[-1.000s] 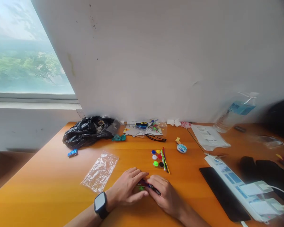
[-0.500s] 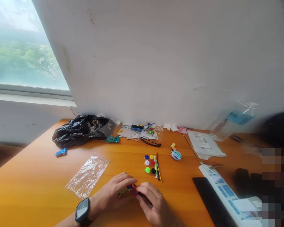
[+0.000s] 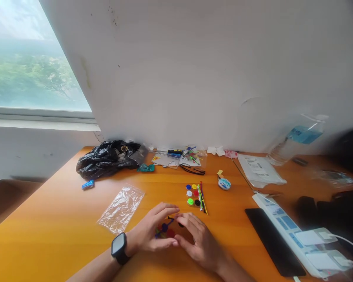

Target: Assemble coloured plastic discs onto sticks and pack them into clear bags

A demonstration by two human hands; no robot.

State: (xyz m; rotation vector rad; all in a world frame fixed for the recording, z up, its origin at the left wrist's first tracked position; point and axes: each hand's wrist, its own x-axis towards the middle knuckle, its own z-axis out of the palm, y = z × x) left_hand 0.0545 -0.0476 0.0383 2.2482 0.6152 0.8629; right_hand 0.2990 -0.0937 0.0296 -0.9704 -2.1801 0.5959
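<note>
My left hand (image 3: pixel 153 228), with a black smartwatch (image 3: pixel 119 244) on its wrist, curves around the left side of a small pile of coloured plastic pieces. A blue piece (image 3: pixel 164 227) and a red piece (image 3: pixel 170 233) show in that pile, partly hidden by the fingers. Facing it, my right hand (image 3: pixel 197 239) arches over the right side, thumb and fingers apart. A black piece (image 3: pixel 181 225) shows just under its fingers; whether they touch is unclear. Beyond the hands lie round plastic discs (image 3: pixel 190 201) in two columns, with several thin coloured sticks (image 3: pixel 202 199) beside them.
A clear plastic bag (image 3: pixel 122 209) lies to the left, near a small blue packet (image 3: pixel 88 185). Along the wall are a black bag (image 3: pixel 98 164), a screwdriver (image 3: pixel 175 152) and black cable ties (image 3: pixel 191 169). At right are a phone (image 3: pixel 273 241), a power strip (image 3: pixel 288 231) and a tilted bottle (image 3: pixel 300 135).
The right hand has loosened from a dark bundle it gripped, and coloured pieces now show in a pile between both hands. The camera view has shifted slightly.
</note>
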